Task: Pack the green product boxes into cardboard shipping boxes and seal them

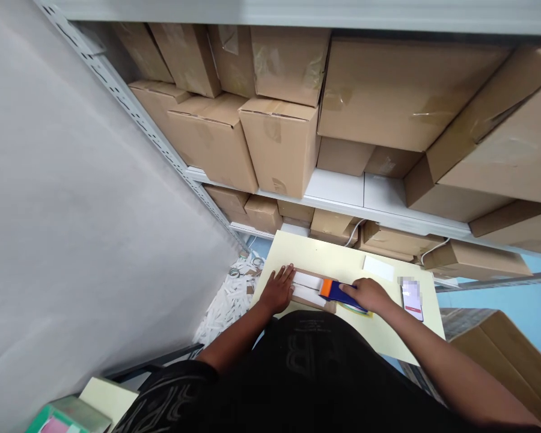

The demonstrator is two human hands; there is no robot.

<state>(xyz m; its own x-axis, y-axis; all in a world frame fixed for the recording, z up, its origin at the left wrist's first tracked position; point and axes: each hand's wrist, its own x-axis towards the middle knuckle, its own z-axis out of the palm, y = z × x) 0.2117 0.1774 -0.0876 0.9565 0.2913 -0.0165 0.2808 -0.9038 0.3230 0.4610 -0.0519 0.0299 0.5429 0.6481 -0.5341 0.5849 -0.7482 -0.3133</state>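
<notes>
My left hand lies with its fingers spread on the left end of a small, flat cardboard box. Two white panels show on the box's top, with a narrow seam between them. Closed around a blue tape dispenser with an orange front end is my right hand. The dispenser's orange end is over the right part of the box. A yellow-green curved edge shows below the dispenser, partly hidden by it.
The box rests on a pale yellow table. A white sheet and a phone lie to the right. Beyond stands a shelf rack stacked with cardboard boxes. Paper scraps cover the floor beside the wall. An open carton is at lower right.
</notes>
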